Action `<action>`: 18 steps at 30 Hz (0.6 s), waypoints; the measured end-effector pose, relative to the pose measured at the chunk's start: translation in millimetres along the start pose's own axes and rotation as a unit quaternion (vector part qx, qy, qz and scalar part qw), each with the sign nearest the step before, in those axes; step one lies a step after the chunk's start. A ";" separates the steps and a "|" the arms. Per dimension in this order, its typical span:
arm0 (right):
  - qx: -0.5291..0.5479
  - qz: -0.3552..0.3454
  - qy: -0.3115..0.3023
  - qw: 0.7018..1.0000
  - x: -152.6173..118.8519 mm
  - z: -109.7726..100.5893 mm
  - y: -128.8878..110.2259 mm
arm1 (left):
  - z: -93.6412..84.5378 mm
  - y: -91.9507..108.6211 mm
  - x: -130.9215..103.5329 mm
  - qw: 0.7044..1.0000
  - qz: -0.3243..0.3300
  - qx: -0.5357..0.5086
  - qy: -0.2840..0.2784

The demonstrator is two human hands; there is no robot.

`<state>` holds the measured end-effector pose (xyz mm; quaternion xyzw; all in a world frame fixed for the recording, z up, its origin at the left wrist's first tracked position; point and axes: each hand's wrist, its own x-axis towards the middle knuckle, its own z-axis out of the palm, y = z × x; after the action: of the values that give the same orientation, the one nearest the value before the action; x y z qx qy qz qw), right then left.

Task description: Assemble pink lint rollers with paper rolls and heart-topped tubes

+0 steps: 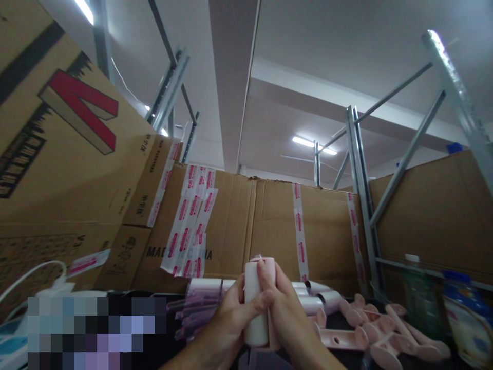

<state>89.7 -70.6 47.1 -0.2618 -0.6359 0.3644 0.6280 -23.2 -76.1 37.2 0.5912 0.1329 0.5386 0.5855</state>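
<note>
Held upright in front of me are a white roll [254, 318] and a pink plastic holder [272, 329], pressed side by side. My left hand [231, 313] is closed around the white roll, its thumb across the front. From the other side, my right hand [287, 303] is closed on the pink holder, with its thumb near the top. How far the roll sits in the holder is hidden by my fingers. Behind my hands lie several white rolls [310, 304]. Pink plastic parts [342, 338] are heaped to the right, and purple translucent pieces [192, 313] to the left.
Cardboard panels [269, 226] with printed tape wall off the back, beside a metal rack post [360, 205]. A clear bottle [418, 293] and a blue-lidded container [466, 313] stand at right. A white cable [42, 264] curves at left; the lower left is pixelated.
</note>
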 end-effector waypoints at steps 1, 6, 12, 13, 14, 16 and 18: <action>0.008 0.013 0.001 1.000 -0.4 -1.6 -1.2 | -0.6 -1.5 0.2 1.000 0.007 0.011 0.000; 0.102 0.038 0.096 0.989 8.1 -16.1 6.4 | -4.8 -1.3 -1.4 0.998 0.021 0.055 0.033; 0.151 -0.020 0.167 0.974 8.3 -40.6 -0.7 | -10.2 -1.8 1.1 0.993 -0.012 0.054 0.105; 0.159 -0.030 0.176 0.971 4.0 -44.1 -4.4 | -10.8 -2.4 2.3 0.992 -0.010 0.055 0.112; 0.166 -0.042 0.184 0.968 -0.8 -47.6 -7.6 | -11.1 -2.8 3.3 0.992 -0.009 0.055 0.114; 0.166 -0.066 0.203 0.963 -11.0 -56.2 -10.6 | -10.5 -3.1 3.6 0.992 -0.013 0.053 0.114; 0.133 -0.084 0.212 0.965 -20.7 -68.0 -9.2 | -8.6 -2.1 1.8 0.991 -0.018 0.054 0.118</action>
<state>159.6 -83.3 38.1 -0.1933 -0.4535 0.3277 0.8060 -28.4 -69.4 34.1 0.5514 0.2407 0.5860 0.5428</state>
